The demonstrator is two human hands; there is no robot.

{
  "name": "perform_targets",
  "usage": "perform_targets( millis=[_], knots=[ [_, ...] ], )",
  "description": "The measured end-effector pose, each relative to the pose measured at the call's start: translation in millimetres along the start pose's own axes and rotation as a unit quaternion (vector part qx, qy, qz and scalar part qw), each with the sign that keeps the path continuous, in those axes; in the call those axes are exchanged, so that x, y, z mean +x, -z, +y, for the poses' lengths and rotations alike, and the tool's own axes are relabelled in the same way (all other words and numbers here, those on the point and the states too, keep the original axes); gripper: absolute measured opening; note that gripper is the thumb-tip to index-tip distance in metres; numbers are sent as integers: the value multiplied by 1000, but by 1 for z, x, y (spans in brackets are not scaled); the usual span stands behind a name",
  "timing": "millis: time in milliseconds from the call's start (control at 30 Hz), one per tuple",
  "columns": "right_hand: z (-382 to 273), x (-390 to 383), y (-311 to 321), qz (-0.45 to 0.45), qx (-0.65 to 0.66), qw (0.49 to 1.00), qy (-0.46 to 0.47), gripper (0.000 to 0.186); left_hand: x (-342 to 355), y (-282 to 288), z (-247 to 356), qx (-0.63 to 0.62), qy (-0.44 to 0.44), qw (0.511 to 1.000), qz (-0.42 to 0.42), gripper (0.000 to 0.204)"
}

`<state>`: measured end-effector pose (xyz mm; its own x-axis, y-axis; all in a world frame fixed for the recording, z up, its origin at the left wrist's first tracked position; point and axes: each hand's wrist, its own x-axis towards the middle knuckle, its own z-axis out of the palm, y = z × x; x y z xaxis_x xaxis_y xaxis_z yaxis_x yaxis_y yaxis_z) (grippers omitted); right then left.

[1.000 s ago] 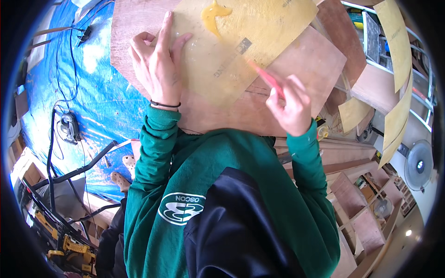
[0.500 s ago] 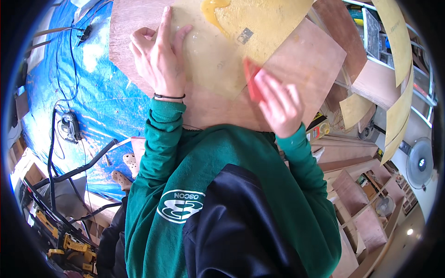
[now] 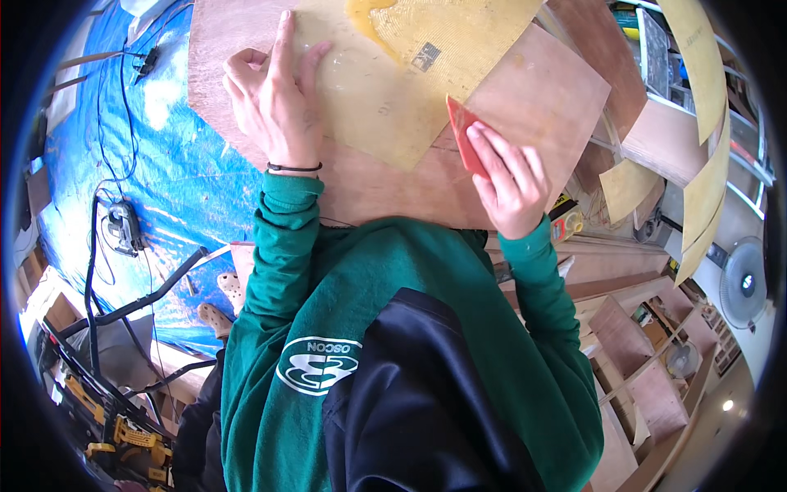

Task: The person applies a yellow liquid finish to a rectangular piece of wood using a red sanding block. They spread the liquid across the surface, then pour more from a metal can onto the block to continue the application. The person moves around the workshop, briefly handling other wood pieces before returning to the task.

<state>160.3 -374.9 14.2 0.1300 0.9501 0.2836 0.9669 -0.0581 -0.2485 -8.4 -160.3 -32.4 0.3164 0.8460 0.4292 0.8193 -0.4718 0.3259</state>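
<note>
A thin yellowish sheet (image 3: 385,123) lies on a plywood board (image 3: 393,193) in front of me. Amber glue (image 3: 373,18) is spread over its far part, with combed ridges and a small dark rectangular mark. My left hand (image 3: 277,111) rests on the sheet's left edge, fingers stretched and spread, holding nothing. In my right hand (image 3: 512,176) is a red flat spreader (image 3: 466,139), gripped between thumb and fingers. Its tip is at the sheet's right edge, near the lower corner; whether it touches cannot be made out.
A blue tarp (image 3: 172,197) covers the floor at left, with a corded power tool (image 3: 123,227) and cables on it. Curved yellowish strips (image 3: 709,164), a fan (image 3: 742,283) and wooden compartments (image 3: 648,369) stand at right. Black tubing (image 3: 147,299) is at lower left.
My right hand has shifted slightly right with the spreader, which is tilted differently and less blurred. The sheet and my left hand appear a little farther left in view.
</note>
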Motion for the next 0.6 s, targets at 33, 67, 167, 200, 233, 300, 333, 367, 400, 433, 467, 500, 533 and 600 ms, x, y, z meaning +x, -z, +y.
perform_targets(
  millis=[33,67,167,200,233,300,333,367,400,433,467,500,533,600],
  knots=[
    [3,4,0,3,-12,1000,7,62,0,0,0,1,-3,1000,-1,47],
    [4,8,0,3,-23,1000,-4,62,1,2,1,-13,-1,1000,-8,47],
    [0,9,-5,-7,-36,999,-13,60,1,8,7,-34,7,999,-31,48],
    [-7,7,-13,-11,-32,999,-1,59,1,8,7,-30,7,999,-34,48],
    [-15,5,-21,-12,-29,999,10,57,3,9,8,-28,5,999,-34,48],
    [-37,-10,-30,-29,11,998,57,50,4,9,10,-28,16,999,-36,47],
    [-47,-13,-27,-45,30,996,67,49,3,9,10,-28,22,999,-37,47],
    [-54,-16,-24,-60,49,994,76,49,3,7,8,-28,8,999,-28,47],
    [-56,-18,-20,-72,75,992,66,51,3,5,3,-26,-7,999,-18,48],
    [-55,-18,-15,-83,101,990,56,54,4,5,1,-24,-22,999,-9,48],
    [-54,-17,-10,-94,128,986,46,56,3,6,1,-24,-12,999,-27,48],
    [-48,-13,-8,-55,92,994,39,56,5,11,3,-23,-2,999,-44,49],
    [-38,-5,-10,-15,54,998,32,55,7,14,5,-24,8,998,-60,50],
    [-20,14,-14,42,-4,999,9,55,11,18,4,-22,-1,998,-65,50]
  ],
)
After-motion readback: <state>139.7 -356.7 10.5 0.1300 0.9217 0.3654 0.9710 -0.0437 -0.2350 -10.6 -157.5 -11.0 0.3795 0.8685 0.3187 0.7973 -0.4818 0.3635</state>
